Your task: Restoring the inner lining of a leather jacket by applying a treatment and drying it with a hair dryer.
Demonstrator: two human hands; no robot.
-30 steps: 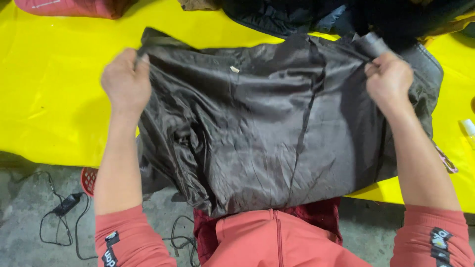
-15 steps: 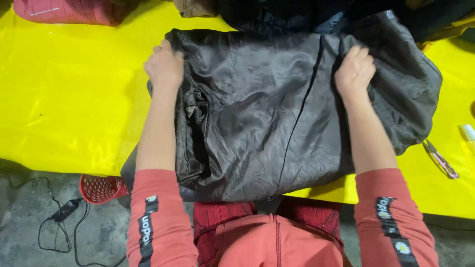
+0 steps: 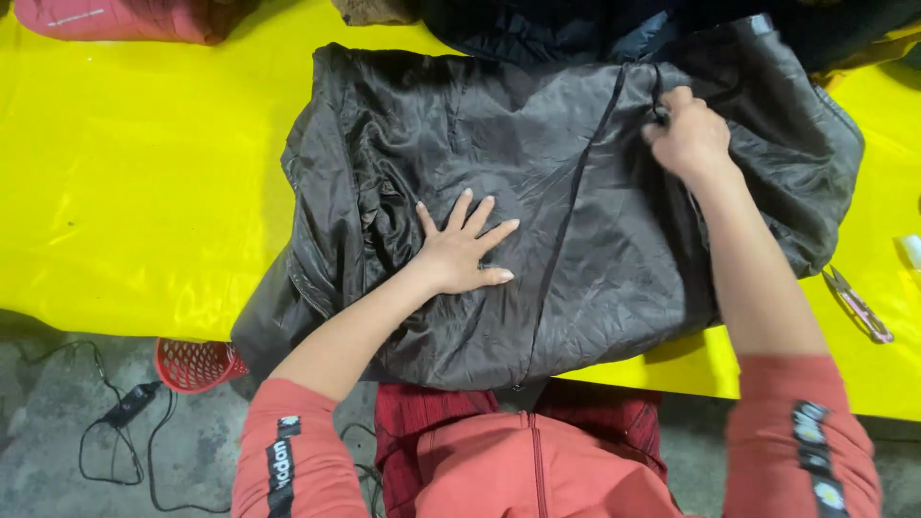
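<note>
A dark grey shiny jacket (image 3: pixel 595 240) lies spread on the yellow table (image 3: pixel 134 192), its near edge hanging over the front. My left hand (image 3: pixel 460 249) rests flat on the jacket's middle with fingers spread, just left of a long seam. My right hand (image 3: pixel 686 134) is closed on a fold of the fabric near the jacket's far right part, next to the same seam. Both forearms come out of coral-red sleeves.
A pile of dark clothes (image 3: pixel 576 29) lies at the table's far edge, with a pink item (image 3: pixel 125 17) at far left. Scissors (image 3: pixel 859 305) lie on the table at right. A red basket (image 3: pixel 197 364) and a black cable (image 3: pixel 115 422) are on the floor.
My left hand has come down from the jacket's far left edge to lie flat on its middle. My right hand stayed near the far right and pinched the fabric.
</note>
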